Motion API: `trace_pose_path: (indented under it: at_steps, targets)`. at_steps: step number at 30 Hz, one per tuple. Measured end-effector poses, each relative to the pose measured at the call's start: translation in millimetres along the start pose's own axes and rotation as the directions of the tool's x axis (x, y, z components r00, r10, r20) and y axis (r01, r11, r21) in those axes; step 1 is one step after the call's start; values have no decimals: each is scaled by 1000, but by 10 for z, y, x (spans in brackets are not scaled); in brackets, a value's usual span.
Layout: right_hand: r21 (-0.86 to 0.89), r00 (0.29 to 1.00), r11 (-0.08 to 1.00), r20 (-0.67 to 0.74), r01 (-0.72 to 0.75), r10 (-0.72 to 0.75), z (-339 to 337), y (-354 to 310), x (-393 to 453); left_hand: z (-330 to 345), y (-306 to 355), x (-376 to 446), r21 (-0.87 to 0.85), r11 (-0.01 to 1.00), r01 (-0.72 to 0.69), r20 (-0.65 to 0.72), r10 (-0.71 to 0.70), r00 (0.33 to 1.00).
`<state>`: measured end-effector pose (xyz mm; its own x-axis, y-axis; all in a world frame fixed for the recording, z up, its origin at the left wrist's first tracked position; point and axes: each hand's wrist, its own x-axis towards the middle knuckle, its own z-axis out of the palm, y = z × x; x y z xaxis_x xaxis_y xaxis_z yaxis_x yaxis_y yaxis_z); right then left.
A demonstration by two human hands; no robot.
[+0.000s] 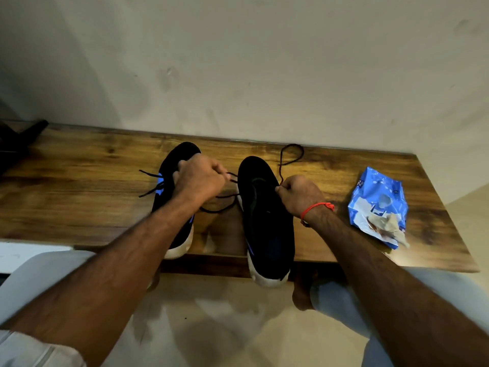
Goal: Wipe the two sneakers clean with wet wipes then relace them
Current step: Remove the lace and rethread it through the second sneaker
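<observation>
Two black sneakers with white soles lie on a wooden table [79, 181]. The left sneaker [176, 207] has blue marks, and a black lace [150, 192] is threaded through it. The right sneaker [264, 215] lies tilted with its heel past the table's front edge. My left hand [201, 181] hovers between the sneakers and pinches a lace end near the right sneaker's toe. At the right side of that sneaker, my right hand [299, 194] pinches the other part of a dark lace [291, 154], which loops on the table toward the wall.
A blue pack of wet wipes [375, 202] lies at the right of the table with a crumpled used wipe [389, 226] on it. A dark object [18, 139] sits at the far left. The wall stands right behind the table. My knees are below the front edge.
</observation>
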<state>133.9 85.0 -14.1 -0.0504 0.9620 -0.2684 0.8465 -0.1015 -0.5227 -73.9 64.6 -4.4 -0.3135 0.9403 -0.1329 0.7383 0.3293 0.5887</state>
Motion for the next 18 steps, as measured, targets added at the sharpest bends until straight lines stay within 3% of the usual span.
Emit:
trace_pose_path:
  at_steps: [2, 5, 8, 11, 14, 16, 18]
  targets:
    - [26, 1000, 999, 22, 22, -22, 13, -44, -20, -32, -54, 2, 27, 1000, -12, -43, 13, 999]
    - [25, 996, 997, 46, 72, -73, 66, -136, -66, 148, 22, -200, 140, 972, -187, 28, 184, 982]
    - [47, 994, 994, 32, 100, -101, 88, -224, -105, 308, 76, -335, 318, 884, -342, 37, 349, 937]
    - [74, 993, 991, 45, 108, -112, 82, -254, -133, 294, 70, -296, 480, 803, -353, 48, 377, 925]
    - [67, 994, 993, 47, 97, -100, 78, -212, -127, 226, 89, -234, 480, 807, -345, 67, 359, 931]
    - [26, 997, 997, 29, 72, -73, 56, -167, -100, 145, 59, -184, 389, 865, -317, -49, 363, 930]
    - [4, 999, 999, 11, 44, -44, 8, -121, -81, -7, 15, -113, 261, 925, -275, -274, 344, 898]
